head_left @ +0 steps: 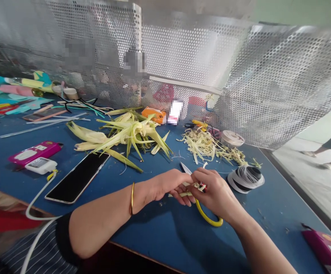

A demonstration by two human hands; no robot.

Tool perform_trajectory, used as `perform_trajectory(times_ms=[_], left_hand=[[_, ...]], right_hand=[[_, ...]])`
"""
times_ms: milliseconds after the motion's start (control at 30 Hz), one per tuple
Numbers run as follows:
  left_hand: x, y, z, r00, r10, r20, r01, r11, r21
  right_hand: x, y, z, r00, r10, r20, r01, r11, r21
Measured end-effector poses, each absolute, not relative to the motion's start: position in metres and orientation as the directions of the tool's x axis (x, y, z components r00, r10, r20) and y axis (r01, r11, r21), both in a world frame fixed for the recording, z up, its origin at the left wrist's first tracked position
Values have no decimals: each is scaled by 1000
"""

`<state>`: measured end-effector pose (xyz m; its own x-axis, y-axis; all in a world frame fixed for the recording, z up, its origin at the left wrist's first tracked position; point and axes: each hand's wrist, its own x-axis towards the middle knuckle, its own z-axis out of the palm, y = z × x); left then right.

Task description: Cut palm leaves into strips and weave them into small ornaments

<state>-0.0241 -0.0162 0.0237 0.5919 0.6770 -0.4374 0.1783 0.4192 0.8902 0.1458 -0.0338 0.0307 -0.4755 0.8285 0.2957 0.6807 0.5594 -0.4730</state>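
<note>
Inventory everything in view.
Table: 1, blue, centre
Perforated metal screen: 1, silver, back
Glassy phone: 1, black, left
Lit phone: 1, white, back
Boxy devices: 2, magenta, left, right
Leafy husks: 1 heap, green, centre
Shredded strips: 1 heap, cream, right
Boxy packet: 1, orange, back
Metal scissors: 1, yellow, centre
Thread spool: 1, black, white, right
Round roll: 1, cream, right
Mixed craft clutter: uncounted, multicoloured, left
Plastic cable: 1, white, left
Bystander's shoes: 2, pale, right
Left hand, right hand: 2, centre

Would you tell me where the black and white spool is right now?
In the head view, the spool sits toward the right of the blue table, just beyond the right hand and nearer than the pale scraps.
</note>
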Motion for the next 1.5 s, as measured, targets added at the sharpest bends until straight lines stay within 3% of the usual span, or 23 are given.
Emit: perform_trajectory(times_ms=[100, 200, 300, 400, 833, 1333, 1500], left_hand=[[-27, -16, 28, 617, 663, -425, 202, 389, 899], [-32, -16, 30, 661, 655, -366, 139, 372, 918], [-32, -16, 26, 652, 692, -309, 112, 315, 942], [-28, -18, 17, 611, 745, -267, 129, 240, 962], [-20, -27, 18, 702, 643, -306, 188, 248, 951], [-22, -21, 14, 594, 676, -436, -40, 566, 823], [-20, -23, 14, 539, 740, -401, -46, 502, 864]], right_hand=[[145, -33, 31, -414, 887, 203, 562, 425, -710], [144, -31, 29, -329, 944, -15, 232, 65, -971], [144, -28, 26, -313, 939, -145, -7, -155, -988], [143, -28, 23, -330, 925, -191, -41, -216, -976], [137, -28, 30, -122, 990, -72, -43, -78, -996], [140, -27, 30, -9, 981, 192, 41, 192, -981], [142, -27, 31, -52, 980, 192, 20, 194, -981]])
